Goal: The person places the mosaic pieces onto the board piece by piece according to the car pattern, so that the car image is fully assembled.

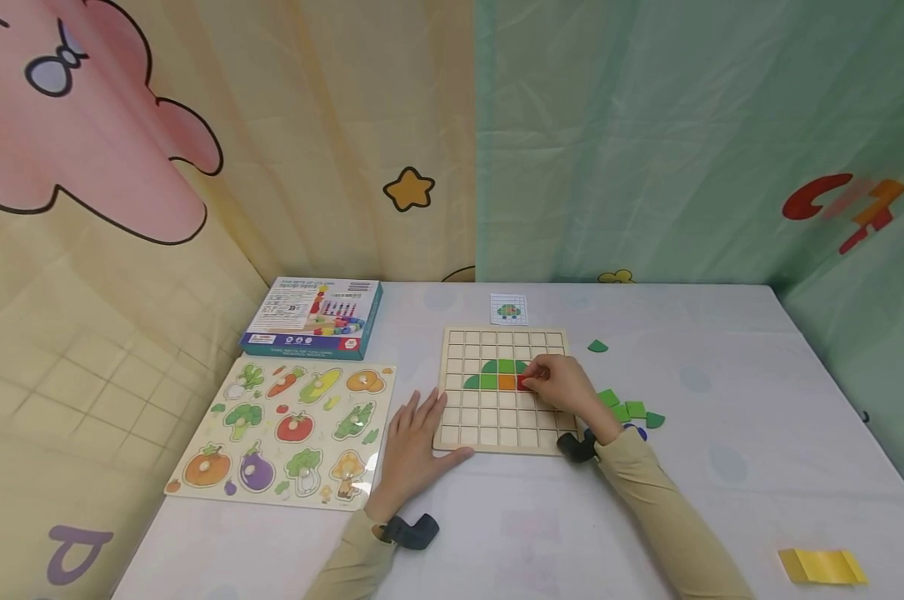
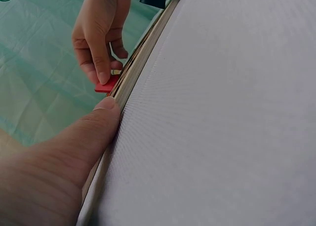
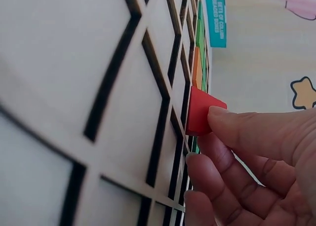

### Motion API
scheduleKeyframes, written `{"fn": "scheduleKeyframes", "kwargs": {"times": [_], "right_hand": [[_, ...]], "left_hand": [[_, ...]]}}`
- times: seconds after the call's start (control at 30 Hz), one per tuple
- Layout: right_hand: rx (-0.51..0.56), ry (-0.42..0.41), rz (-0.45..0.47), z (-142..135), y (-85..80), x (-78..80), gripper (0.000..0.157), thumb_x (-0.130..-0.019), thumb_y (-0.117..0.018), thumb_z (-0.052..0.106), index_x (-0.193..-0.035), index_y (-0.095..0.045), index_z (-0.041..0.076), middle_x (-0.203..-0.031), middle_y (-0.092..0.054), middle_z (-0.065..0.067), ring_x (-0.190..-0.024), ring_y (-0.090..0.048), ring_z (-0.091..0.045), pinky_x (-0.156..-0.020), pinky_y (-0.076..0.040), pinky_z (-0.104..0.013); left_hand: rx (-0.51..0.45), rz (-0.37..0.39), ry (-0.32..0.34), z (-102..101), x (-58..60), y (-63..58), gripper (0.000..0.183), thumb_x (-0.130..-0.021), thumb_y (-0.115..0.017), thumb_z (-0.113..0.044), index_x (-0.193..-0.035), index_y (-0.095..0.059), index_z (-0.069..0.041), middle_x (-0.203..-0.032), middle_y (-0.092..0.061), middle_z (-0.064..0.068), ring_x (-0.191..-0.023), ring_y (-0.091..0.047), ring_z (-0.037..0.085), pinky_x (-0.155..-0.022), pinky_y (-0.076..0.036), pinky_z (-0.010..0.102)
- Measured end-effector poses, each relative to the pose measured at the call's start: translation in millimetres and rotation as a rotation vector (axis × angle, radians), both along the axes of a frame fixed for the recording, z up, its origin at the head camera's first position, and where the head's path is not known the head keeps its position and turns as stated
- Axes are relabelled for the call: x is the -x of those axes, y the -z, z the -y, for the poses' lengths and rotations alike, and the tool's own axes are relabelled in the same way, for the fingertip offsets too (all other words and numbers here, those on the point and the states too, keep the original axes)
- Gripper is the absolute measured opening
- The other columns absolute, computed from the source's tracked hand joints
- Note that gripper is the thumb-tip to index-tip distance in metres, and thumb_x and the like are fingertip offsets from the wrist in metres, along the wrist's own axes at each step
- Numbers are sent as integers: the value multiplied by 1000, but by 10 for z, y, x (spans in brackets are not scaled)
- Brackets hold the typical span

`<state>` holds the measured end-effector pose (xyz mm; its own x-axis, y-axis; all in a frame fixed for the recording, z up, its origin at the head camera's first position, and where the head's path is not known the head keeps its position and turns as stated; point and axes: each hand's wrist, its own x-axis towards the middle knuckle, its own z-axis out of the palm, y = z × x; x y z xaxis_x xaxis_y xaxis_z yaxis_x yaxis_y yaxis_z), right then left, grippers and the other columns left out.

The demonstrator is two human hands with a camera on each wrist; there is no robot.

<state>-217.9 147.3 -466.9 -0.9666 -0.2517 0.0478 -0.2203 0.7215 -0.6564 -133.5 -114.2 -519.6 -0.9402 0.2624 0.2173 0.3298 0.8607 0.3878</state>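
Left hand [image 1: 412, 457], spread, touches the grid board [image 1: 489, 418]; over it, right hand [image 1: 566, 385] pinches a red tile [image 3: 199, 111], which tilting could jam.

My right hand [image 1: 564, 385] hides part of the grid board [image 1: 489, 418]. The left wrist view crops my left hand [image 2: 61, 154]. The card [image 1: 508, 309] is too small to read.

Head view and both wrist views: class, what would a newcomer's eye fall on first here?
Probably the red tile, pinched in the right hand at the wooden grid board, just right of an orange tile. The large pink cartoon figure at the head view's upper left also stands out. So does the colourful vegetable puzzle board, lying left of the grid.
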Motion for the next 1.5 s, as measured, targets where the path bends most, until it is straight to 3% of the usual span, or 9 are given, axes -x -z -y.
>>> {"fn": "scheduleKeyframes", "kwargs": {"times": [0.17,0.67,1.2,1.5], "right_hand": [[-52,32,26,11,-29,3,8,-85,-72,15,-80,-69,10,-73,-61,2,-66,-52,-17,-59,-44,-31],[-126,20,8,-4,0,21,11,-85,-72,17,-78,-71,10,-72,-63,3,-63,-53,-14,-58,-45,-32],[-86,-70,-30,-160,11,-78,10,-86,-71,15,-90,-73,7,-74,-61,3,-66,-54,-14,-61,-46,-31],[-52,39,-61,-548,-105,-287,13,-87,-70,15,-91,-71,3,-76,-61,1,-67,-54,-15,-56,-44,-30]], "left_hand": [[4,3,1,3,-2,3,93,-78,-61,-66,-148,-33,-12,-153,-28,5,-142,-12,30,-112,-10,48],[0,-3,4,11,-1,13,93,-78,-61,-67,-148,-34,-12,-153,-28,5,-142,-13,29,-112,-10,48],[0,-13,3,17,16,18,93,-78,-60,-67,-148,-34,-11,-153,-28,5,-142,-13,30,-112,-10,48],[12,-12,4,16,17,43,94,-78,-59,-68,-149,-33,-13,-154,-27,4,-142,-12,29,-112,-11,47]]}}
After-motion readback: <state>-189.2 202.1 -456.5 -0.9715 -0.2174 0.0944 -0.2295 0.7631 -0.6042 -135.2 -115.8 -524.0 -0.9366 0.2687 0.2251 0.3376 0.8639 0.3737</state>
